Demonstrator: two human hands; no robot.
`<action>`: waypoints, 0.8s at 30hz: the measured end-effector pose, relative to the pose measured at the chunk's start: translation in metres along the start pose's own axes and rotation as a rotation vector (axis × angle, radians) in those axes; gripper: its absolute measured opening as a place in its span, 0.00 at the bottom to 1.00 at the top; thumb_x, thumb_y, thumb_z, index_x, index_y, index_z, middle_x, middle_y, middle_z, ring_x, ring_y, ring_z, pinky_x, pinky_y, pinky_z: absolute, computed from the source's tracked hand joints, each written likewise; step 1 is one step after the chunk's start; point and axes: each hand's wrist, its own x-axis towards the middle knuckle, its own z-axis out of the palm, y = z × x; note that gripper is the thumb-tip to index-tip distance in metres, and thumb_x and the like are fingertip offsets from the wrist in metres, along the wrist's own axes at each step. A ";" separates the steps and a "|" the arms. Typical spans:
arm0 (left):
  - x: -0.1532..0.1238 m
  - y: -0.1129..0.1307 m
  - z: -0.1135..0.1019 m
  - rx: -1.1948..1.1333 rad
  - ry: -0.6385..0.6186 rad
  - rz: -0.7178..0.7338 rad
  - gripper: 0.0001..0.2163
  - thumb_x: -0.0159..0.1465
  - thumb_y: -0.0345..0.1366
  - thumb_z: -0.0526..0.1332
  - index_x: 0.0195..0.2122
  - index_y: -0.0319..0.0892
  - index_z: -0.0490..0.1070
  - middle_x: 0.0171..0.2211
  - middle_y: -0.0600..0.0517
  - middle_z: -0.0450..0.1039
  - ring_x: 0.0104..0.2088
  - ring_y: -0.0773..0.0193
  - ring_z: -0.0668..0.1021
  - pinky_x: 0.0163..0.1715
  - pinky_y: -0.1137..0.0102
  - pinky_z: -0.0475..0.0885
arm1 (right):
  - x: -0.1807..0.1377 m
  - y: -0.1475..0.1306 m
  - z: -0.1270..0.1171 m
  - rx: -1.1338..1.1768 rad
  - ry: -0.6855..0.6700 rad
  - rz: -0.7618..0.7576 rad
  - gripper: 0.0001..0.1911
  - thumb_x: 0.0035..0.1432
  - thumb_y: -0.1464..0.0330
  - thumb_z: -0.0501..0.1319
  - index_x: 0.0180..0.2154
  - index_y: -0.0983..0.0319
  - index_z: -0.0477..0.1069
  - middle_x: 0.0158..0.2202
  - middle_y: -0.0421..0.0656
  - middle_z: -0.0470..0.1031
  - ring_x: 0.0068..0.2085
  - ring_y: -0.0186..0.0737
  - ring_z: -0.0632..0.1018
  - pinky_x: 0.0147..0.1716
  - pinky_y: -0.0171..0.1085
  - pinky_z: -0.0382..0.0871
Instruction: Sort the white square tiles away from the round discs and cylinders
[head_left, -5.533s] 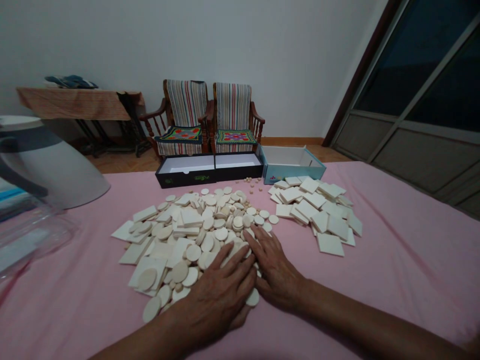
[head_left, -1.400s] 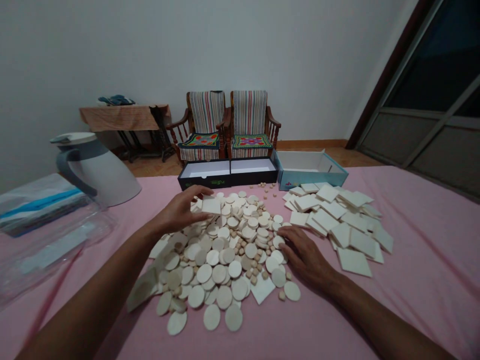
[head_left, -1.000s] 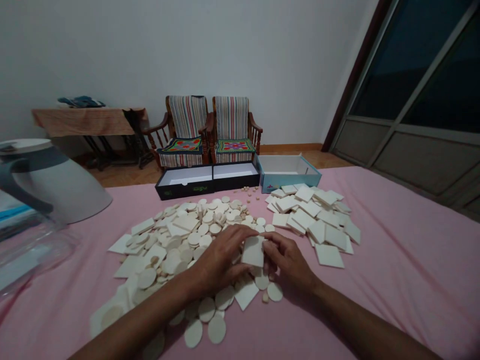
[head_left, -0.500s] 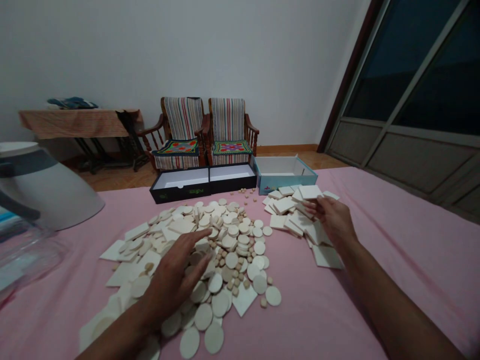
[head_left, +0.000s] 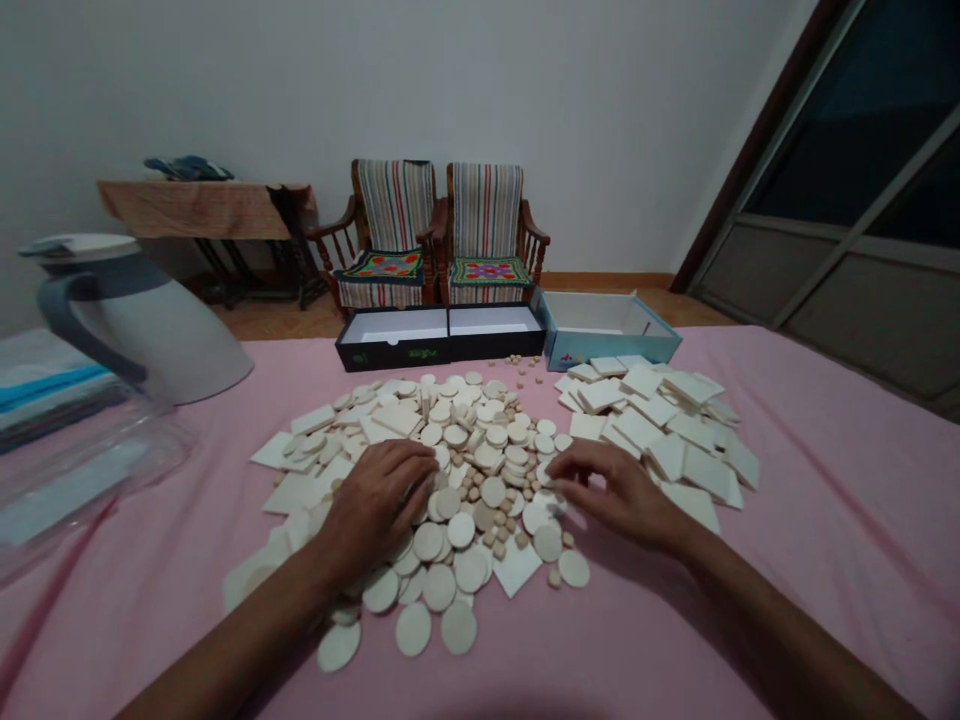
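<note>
A wide heap of pale wooden discs, square tiles and small wooden cubes lies before me on a pink cloth. My left hand rests over the left middle of this heap, fingers bent down and thumb apart, with no piece visible in it. At the heap's right edge, my right hand reaches to the discs, its thumb and fingers apart; its fingertips partly cover the pieces there. Beyond my right hand a separate pile of square tiles is spread out.
Behind the heap stand a black two-part tray and a light blue box, both with white insides. To the left are a grey-white jug and clear plastic packaging. Two wooden armchairs stand by the wall.
My right hand has left the square tile pile and moved left to the edge of the disc heap. My left hand's fingers have bent down onto the heap. The view has shifted.
</note>
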 end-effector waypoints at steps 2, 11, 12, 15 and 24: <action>-0.001 -0.001 0.001 0.014 -0.022 -0.004 0.08 0.66 0.31 0.55 0.42 0.41 0.72 0.43 0.45 0.76 0.45 0.57 0.76 0.46 0.59 0.70 | -0.004 -0.021 0.015 -0.100 -0.172 -0.135 0.05 0.57 0.73 0.59 0.34 0.61 0.74 0.34 0.42 0.75 0.36 0.36 0.74 0.37 0.37 0.68; -0.003 -0.001 0.000 0.007 -0.026 -0.015 0.08 0.66 0.31 0.55 0.43 0.41 0.72 0.45 0.44 0.75 0.46 0.56 0.75 0.47 0.58 0.70 | 0.003 -0.034 0.046 -0.508 -0.235 -0.206 0.08 0.59 0.75 0.55 0.38 0.62 0.71 0.39 0.47 0.70 0.41 0.42 0.68 0.41 0.41 0.64; -0.003 -0.001 0.000 0.007 -0.023 -0.015 0.08 0.66 0.31 0.55 0.43 0.41 0.72 0.45 0.44 0.75 0.46 0.56 0.75 0.47 0.58 0.70 | 0.003 -0.034 0.044 -0.497 -0.214 -0.187 0.09 0.60 0.75 0.54 0.39 0.62 0.71 0.39 0.48 0.70 0.41 0.43 0.68 0.41 0.41 0.64; -0.002 0.000 0.000 0.004 -0.019 -0.017 0.08 0.66 0.31 0.55 0.42 0.41 0.72 0.44 0.45 0.75 0.46 0.56 0.75 0.47 0.58 0.70 | -0.002 -0.039 0.037 -0.426 -0.246 -0.168 0.09 0.57 0.75 0.57 0.40 0.62 0.71 0.41 0.48 0.70 0.43 0.43 0.68 0.43 0.42 0.63; -0.001 -0.002 -0.001 0.004 0.007 -0.014 0.08 0.65 0.32 0.55 0.41 0.41 0.73 0.44 0.45 0.76 0.45 0.57 0.76 0.47 0.59 0.69 | -0.003 -0.048 0.039 -0.511 -0.467 -0.215 0.20 0.51 0.70 0.62 0.48 0.62 0.67 0.47 0.48 0.71 0.48 0.47 0.67 0.49 0.46 0.58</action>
